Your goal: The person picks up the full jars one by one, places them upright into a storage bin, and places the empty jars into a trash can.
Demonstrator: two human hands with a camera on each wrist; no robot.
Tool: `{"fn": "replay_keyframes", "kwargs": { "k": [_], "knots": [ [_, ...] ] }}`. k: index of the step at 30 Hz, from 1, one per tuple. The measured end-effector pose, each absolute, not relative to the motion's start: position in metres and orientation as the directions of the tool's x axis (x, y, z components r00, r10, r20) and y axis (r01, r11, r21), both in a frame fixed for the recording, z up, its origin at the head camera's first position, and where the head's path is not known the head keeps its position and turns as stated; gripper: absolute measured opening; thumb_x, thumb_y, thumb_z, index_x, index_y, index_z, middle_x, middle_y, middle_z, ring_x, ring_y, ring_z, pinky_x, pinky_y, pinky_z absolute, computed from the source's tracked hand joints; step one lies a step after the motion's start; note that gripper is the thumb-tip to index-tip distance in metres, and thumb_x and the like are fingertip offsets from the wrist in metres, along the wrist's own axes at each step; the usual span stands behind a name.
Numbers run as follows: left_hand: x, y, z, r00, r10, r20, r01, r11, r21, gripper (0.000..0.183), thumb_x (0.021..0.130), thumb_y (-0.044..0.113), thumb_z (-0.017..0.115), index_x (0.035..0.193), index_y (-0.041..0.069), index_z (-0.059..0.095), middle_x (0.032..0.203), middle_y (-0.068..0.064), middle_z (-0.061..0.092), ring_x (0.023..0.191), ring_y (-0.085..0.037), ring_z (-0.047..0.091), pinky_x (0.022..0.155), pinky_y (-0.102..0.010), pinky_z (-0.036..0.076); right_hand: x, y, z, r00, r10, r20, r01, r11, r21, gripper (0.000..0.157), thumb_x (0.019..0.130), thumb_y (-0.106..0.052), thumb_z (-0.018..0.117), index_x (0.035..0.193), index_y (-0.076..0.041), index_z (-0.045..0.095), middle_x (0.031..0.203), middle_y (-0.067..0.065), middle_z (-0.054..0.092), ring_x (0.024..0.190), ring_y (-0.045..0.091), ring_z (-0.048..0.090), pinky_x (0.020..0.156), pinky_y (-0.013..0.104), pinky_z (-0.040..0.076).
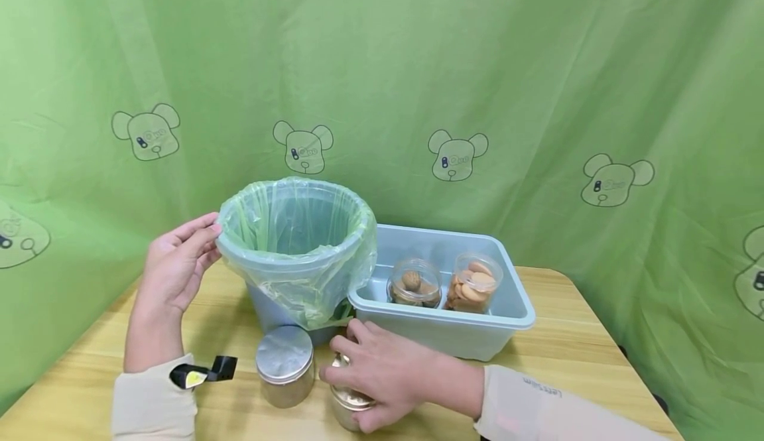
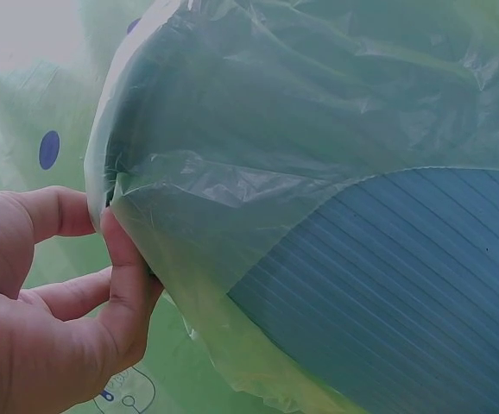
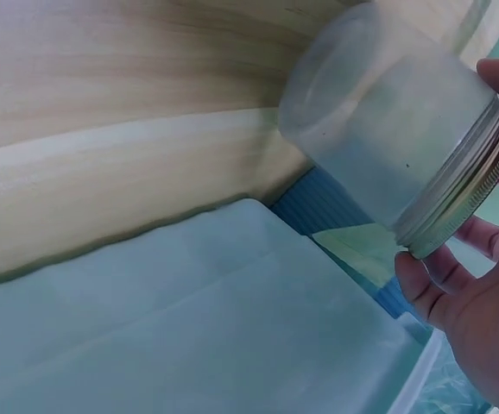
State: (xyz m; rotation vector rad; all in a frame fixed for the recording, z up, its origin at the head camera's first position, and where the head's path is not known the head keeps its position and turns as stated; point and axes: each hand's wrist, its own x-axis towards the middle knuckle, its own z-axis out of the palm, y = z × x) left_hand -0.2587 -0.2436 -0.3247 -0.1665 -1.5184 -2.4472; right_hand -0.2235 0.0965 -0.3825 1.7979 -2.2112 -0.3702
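A blue bin (image 1: 262, 305) lined with a thin green plastic bag (image 1: 310, 282) stands left of centre on the table. With thumb and fingers my left hand (image 1: 170, 272) pinches its rim on the left side, through the bag, as the left wrist view also shows on the ribbed bin (image 2: 405, 267). In front of the bin, my right hand (image 1: 394, 371) grips a clear jar (image 3: 379, 121) around its silver screw lid (image 3: 461, 194); the jar looks empty. A second jar with a silver lid (image 1: 285, 355) stands upright just left of it.
Right of the bin sits a light blue rectangular tub (image 1: 442, 325). Inside are two clear jars, one with walnuts (image 1: 412, 282), one with round tan biscuits (image 1: 474, 285). A green curtain (image 1: 382, 63) hangs behind the wooden table (image 1: 561, 361).
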Motion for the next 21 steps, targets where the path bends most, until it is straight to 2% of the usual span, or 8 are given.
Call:
{"fn": "replay_keyframes", "kwargs": {
  "k": [10,21],
  "knots": [
    [-0.258,-0.243,-0.325,-0.963,-0.147,0.224,0.266,-0.429,0.863,0.014,0.094,0.002,0.072,0.106,0.009,0.077,0.101,-0.002,0.074,0.080,-0.011,0.067,0.076,-0.020,0.059,-0.217,0.098,-0.365,-0.196,-0.980,0.039,-0.891,0.195,0.410,0.057,0.078,-0.064,0.061,0.123,-0.029,0.054,0.107,-0.002,0.049,0.089,0.021,0.042,0.073,0.028,0.040],
    [-0.257,-0.243,-0.325,-0.963,-0.137,0.233,0.269,-0.443,0.855,0.016,0.094,0.002,0.073,0.108,0.007,0.077,0.102,-0.002,0.074,0.080,-0.011,0.067,0.075,-0.020,0.059,-0.208,0.099,-0.332,-0.178,-0.984,0.017,-0.870,0.166,0.464,0.055,0.078,-0.065,0.060,0.118,-0.028,0.055,0.102,-0.002,0.050,0.086,0.021,0.042,0.071,0.028,0.038]
  ]
}}
